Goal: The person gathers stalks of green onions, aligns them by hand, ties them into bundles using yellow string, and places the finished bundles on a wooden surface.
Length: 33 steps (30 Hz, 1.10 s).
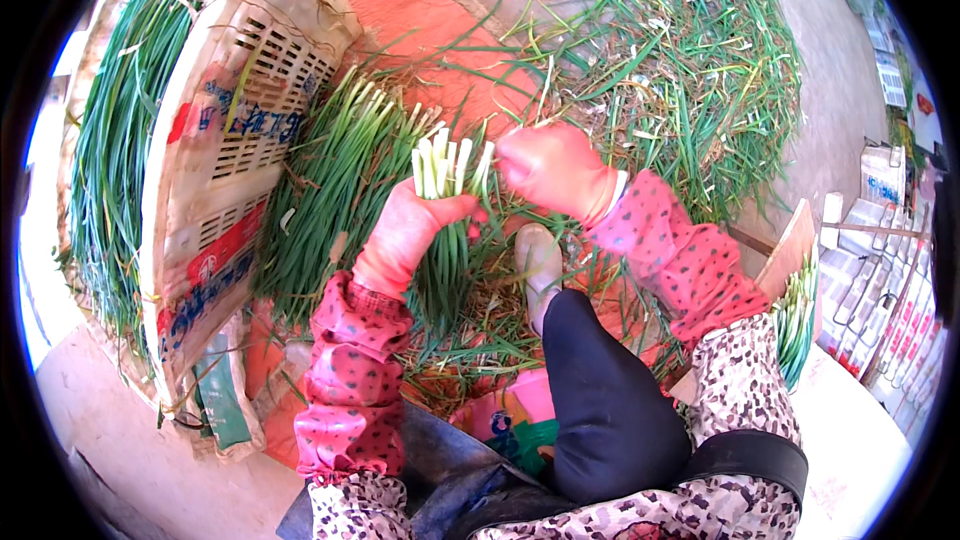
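Observation:
My left hand, in an orange-pink glove, is wrapped round a small bunch of green chives. Their pale stem ends point away from me above the fist, and the green leaves hang down below it. Just right of those white ends is my right hand, in a like glove, with fingers curled closed. Whatever its fingers pinch is hidden. Left of my left hand, a thick heap of chives lies on the orange sheet, resting near a crate.
A white slotted plastic crate stands on the left, with more chives beyond it. Loose leaves and scraps cover the floor at the far right. My shoe is between my arms; another chive bundle stands beside my right arm.

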Tool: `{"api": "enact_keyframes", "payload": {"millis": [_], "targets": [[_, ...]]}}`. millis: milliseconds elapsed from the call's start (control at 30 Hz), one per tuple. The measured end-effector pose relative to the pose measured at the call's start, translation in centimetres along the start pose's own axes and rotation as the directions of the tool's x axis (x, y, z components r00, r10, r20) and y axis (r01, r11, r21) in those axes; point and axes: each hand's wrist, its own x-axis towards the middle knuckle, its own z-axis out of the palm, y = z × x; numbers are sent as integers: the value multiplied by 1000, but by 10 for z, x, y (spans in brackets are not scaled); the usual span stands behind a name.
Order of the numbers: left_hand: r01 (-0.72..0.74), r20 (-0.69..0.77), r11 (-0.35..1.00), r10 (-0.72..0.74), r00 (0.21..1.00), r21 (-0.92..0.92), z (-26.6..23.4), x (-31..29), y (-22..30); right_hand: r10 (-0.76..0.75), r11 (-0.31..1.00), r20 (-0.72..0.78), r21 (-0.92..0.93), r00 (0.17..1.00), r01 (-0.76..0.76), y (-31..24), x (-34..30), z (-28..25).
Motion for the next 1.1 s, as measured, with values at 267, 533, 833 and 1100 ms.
{"api": "enact_keyframes", "payload": {"millis": [267, 533, 833, 1100], "targets": [[136, 9, 963, -138, 990, -233, 1, -18, -14, 614, 788, 192, -190, 765, -585, 72, -28, -65], [77, -31, 951, -90, 995, -299, -2, -31, -43, 183, 400, 803, 466, 567, -789, -54, -33, 23], [275, -99, 923, -311, 945, -269, -69, -86, -85, 592, 806, 387, -298, 707, -512, 52, 10, -22], [279, -51, 910, -308, 950, -308, -35, -75, -84, 404, 915, 398, -200, 824, -351, 22, 78, 118]]}}
